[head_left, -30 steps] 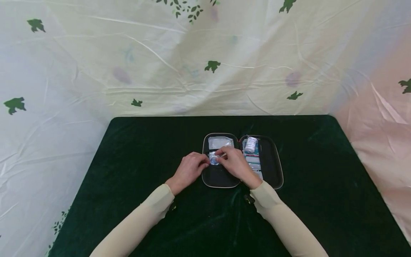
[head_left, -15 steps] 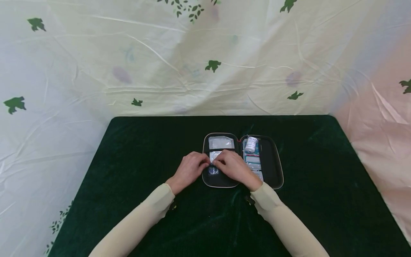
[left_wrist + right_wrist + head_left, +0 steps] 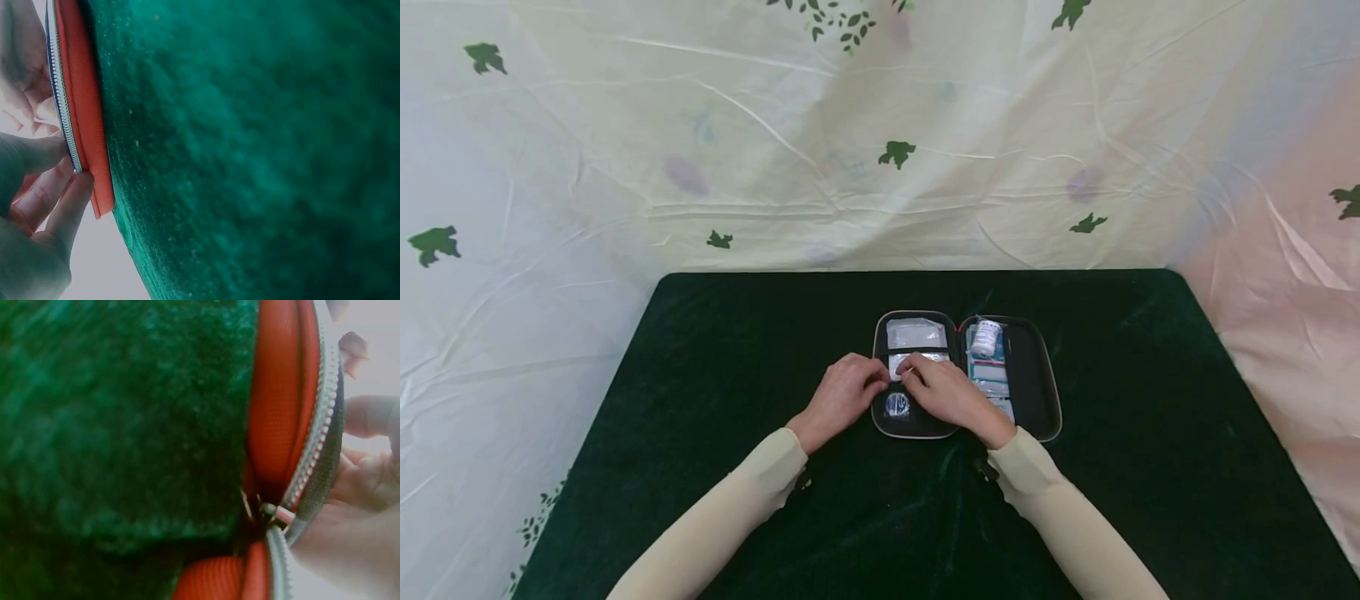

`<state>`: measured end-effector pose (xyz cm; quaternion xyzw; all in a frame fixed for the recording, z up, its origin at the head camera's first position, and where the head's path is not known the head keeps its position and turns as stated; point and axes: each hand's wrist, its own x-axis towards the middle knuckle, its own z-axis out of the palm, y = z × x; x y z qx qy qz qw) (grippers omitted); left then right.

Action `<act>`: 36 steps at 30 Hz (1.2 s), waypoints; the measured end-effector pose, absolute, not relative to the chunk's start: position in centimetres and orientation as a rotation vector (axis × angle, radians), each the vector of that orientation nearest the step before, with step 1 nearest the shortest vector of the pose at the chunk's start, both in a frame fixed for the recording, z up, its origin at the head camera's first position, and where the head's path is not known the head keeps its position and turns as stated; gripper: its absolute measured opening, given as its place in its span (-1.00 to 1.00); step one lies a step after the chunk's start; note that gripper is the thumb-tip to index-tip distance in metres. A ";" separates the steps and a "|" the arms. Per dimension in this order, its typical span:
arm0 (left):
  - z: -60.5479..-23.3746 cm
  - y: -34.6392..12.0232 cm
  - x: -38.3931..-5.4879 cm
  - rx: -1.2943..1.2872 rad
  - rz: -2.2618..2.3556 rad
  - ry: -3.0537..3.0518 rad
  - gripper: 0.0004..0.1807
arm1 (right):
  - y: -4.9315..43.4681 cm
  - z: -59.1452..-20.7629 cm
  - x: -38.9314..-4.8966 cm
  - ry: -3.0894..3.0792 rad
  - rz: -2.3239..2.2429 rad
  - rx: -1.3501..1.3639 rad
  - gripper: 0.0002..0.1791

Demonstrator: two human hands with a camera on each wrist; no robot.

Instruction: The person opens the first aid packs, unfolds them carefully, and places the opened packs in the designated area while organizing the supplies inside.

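An open zip case (image 3: 917,427) with a black inside and red outer sides lies on the table. My left hand (image 3: 847,387) holds the left rim of the case, thumb and fingers on either side of the zipper in the left wrist view. My right hand (image 3: 951,387) is over the left half, fingertips bent together at a white packet (image 3: 895,367) under a black strap (image 3: 917,351); I cannot tell whether they pinch anything. Just below them lies a small clear-wrapped round item (image 3: 897,405). A silvery clear packet (image 3: 916,332) sits at the top of this half.
In the case's right half, a white wrapped roll (image 3: 986,338) lies over teal-and-white packets (image 3: 990,375). A zipper pull (image 3: 284,514) shows at the case's hinge side. Dark green cloth (image 3: 737,333) covers the table, with a printed curtain (image 3: 925,208) behind.
The small round item has come down from the right fingertips to the lower left half of the case. The right fingers have shifted slightly over the white packet; the left hand stays at the rim.
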<state>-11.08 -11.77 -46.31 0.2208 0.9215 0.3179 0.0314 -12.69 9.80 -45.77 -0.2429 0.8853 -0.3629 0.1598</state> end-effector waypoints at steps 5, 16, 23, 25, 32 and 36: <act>-46.3 -11.7 -11.1 0.668 0.977 2.831 -0.90 | 10.1 -45.6 -12.6 2.509 -1.100 -0.624 -0.69; -46.0 -11.6 -11.1 0.657 0.965 2.818 -0.89 | 13.8 -42.8 -13.2 2.669 -1.293 -0.549 -0.73; -46.1 -11.7 -11.1 0.668 0.959 2.829 -0.90 | 17.1 -41.5 -14.2 2.797 -1.370 -0.382 -0.63; -46.1 -11.7 -11.1 0.667 0.961 2.828 -0.90 | 17.8 -41.4 -14.6 2.807 -1.382 -0.363 -0.60; -46.1 -11.7 -11.1 0.655 0.955 2.822 -0.90 | 19.5 -41.7 -16.1 2.836 -1.244 -0.278 -0.54; -46.0 -11.7 -11.2 0.657 0.949 2.821 -0.90 | 19.9 -42.1 -16.8 2.828 -1.113 -0.243 -0.51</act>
